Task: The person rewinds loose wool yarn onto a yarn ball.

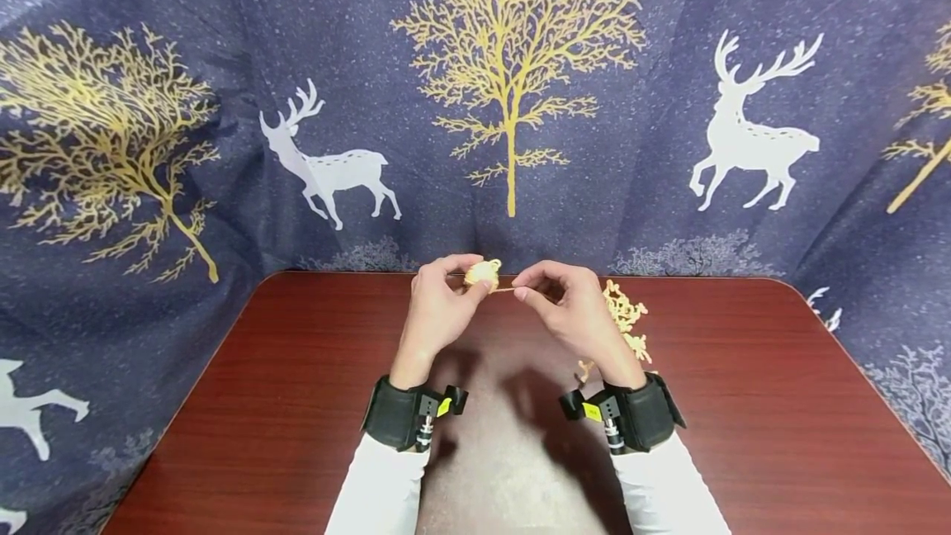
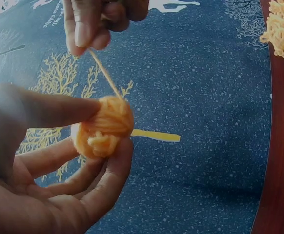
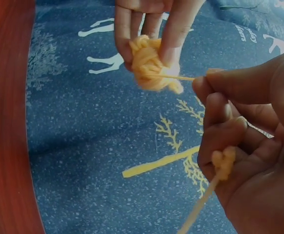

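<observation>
My left hand grips a small ball of pale yellow yarn between thumb and fingertips, raised above the far part of the table. A taut strand runs from the ball to my right hand, where thumb and index finger pinch it. In the right wrist view the yarn passes on through the curled fingers and leaves as a trailing strand below the palm. A small looped bit of yarn shows at those fingers. The ball has wound layers and a loose loop on its side.
A loose, tangled heap of the same yarn lies on the reddish-brown table, partly hidden behind the right hand and wrist. A dark blue cloth with printed deer and trees hangs behind the table's far edge.
</observation>
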Motion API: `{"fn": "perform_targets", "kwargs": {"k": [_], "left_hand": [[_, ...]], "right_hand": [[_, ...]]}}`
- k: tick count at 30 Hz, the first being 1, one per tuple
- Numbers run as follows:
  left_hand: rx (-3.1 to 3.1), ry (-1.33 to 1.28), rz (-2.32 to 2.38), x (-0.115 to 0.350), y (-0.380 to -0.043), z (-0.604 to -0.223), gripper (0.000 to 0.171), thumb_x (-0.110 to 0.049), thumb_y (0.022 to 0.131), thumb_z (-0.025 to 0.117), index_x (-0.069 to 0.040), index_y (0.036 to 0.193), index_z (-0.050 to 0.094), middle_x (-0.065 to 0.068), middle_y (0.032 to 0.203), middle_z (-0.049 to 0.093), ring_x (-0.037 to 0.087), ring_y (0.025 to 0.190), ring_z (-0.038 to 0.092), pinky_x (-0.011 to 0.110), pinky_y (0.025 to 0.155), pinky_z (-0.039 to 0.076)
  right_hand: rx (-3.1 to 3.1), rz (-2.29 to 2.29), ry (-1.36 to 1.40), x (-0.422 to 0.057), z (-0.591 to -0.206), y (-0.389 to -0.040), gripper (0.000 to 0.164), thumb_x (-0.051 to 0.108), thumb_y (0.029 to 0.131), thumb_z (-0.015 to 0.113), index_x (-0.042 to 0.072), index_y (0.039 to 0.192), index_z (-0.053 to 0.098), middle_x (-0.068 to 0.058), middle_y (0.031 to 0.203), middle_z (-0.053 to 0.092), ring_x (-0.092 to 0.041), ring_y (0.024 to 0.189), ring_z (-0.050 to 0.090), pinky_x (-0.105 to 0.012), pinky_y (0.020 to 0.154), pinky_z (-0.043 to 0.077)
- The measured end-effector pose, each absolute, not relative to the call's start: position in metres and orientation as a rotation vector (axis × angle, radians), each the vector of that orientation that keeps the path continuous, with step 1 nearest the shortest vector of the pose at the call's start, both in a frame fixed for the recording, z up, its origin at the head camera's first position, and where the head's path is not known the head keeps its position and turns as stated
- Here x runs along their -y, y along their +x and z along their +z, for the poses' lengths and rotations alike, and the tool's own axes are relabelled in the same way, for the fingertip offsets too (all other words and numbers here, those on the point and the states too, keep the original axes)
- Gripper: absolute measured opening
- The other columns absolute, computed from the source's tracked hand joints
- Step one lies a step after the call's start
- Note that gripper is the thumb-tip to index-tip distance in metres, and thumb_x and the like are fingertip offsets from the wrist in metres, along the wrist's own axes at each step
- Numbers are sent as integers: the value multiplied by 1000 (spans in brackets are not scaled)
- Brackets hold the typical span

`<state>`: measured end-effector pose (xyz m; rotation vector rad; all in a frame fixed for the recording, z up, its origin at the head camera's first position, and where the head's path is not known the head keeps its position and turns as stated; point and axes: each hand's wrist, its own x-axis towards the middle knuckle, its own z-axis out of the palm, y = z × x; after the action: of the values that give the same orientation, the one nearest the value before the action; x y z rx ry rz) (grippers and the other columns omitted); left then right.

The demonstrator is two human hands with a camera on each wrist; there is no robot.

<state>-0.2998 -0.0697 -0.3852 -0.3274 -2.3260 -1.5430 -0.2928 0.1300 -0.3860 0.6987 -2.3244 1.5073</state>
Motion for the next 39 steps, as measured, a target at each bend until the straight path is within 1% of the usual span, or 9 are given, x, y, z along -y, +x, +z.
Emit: {"fn": "perform_targets", "kwargs": {"k": [4, 8, 13, 17, 22, 25, 28, 33, 39], "left_hand": [[2356, -395, -1563, 67, -300, -386, 31, -2, 82, 80, 0, 111, 71, 12, 99, 73, 22, 89, 72, 33, 79, 62], [2391, -532, -1529, 66, -300, -388, 24, -3, 81, 80, -3, 103, 71, 7, 93, 73, 17, 81, 69, 30, 75, 62], [2418, -719, -1511, 66, -299, -389, 16, -6, 82, 79, -8, 97, 73, 1, 88, 73, 12, 73, 69, 35, 72, 61], [2424, -856, -1553, 67, -300, -389, 15, -5, 83, 78, -8, 98, 74, -1, 90, 73, 11, 77, 70, 35, 75, 61], [2406, -1060, -1628, 68, -299, -388, 13, -8, 85, 78, -9, 97, 74, -3, 87, 73, 12, 81, 69, 30, 74, 59], [2386, -1152, -1671, 68, -297, -388, 12, -8, 86, 79, -10, 97, 74, -3, 87, 72, 13, 82, 69, 30, 73, 58], [2350, -1217, -1715, 68, -296, -387, 15, -4, 84, 79, -9, 97, 73, -1, 89, 72, 14, 83, 69, 31, 74, 60], [2207, -1309, -1934, 68, -294, -385, 21, 6, 83, 77, 0, 101, 69, 9, 93, 72, 17, 86, 69, 40, 78, 63], [2037, -1270, -2126, 65, -290, -381, 27, 14, 82, 73, 7, 106, 62, 15, 99, 69, 18, 90, 69, 37, 79, 63]], "right_hand": [[2271, 1585, 694, -133, -385, -293, 5, 4, 91, 75, 4, 96, 75, -5, 84, 72, -20, 67, 62, -23, 57, 51], [2224, 1648, 705, -133, -384, -293, 6, 3, 91, 75, 2, 96, 75, -8, 84, 73, -22, 67, 63, -23, 56, 50], [2176, 1714, 683, -136, -383, -293, 8, 3, 90, 75, -1, 98, 75, -11, 84, 72, -16, 65, 62, -22, 54, 49], [2142, 1764, 661, -139, -381, -292, 9, 2, 90, 75, -1, 99, 75, -13, 82, 72, -13, 65, 62, -22, 54, 48], [2137, 1770, 655, -144, -380, -293, 10, 1, 90, 75, -2, 99, 74, -10, 81, 72, -12, 63, 60, -21, 51, 45], [2135, 1774, 656, -146, -380, -293, 10, 1, 89, 76, -1, 99, 74, -7, 80, 71, -12, 61, 58, -22, 50, 45], [2131, 1775, 659, -147, -380, -293, 9, 1, 89, 76, 1, 98, 75, -5, 78, 71, -12, 60, 57, -22, 51, 45], [2124, 1808, 649, -147, -384, -296, 9, 1, 89, 76, -1, 98, 74, -4, 77, 70, -11, 61, 58, -21, 52, 46], [2102, 1917, 654, -143, -389, -301, 10, 0, 91, 72, -7, 99, 72, -3, 81, 72, -9, 66, 61, -20, 56, 50]]}}
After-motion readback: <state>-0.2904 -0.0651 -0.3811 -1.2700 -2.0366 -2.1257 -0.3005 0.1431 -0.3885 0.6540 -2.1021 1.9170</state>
